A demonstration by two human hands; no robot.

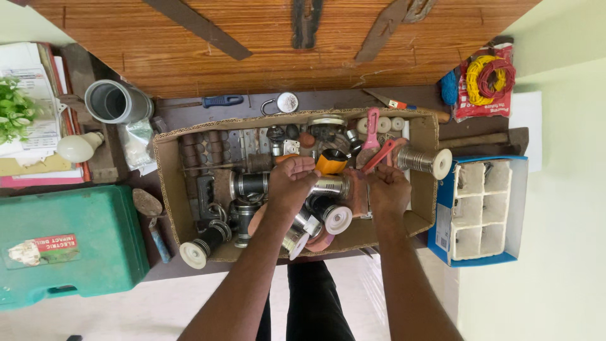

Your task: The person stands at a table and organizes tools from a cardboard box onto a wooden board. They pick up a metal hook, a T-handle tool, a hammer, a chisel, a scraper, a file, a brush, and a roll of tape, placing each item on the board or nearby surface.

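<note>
Your left hand curls closed around the shiny metal cylinder lying crosswise toward your closed right hand, over the open cardboard box.

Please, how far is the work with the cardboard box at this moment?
Done: nothing visibly set out; the divided blue box beside holds nothing. In hand: both hands are inside the cardboard box; the left hand by an orange-capped piece, the right hand near red pliers. Left: spools and fittings still fill it.

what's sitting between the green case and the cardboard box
In the head view, a trowel with a blue handle lies on the dark table between the green case and the cardboard box.
</note>
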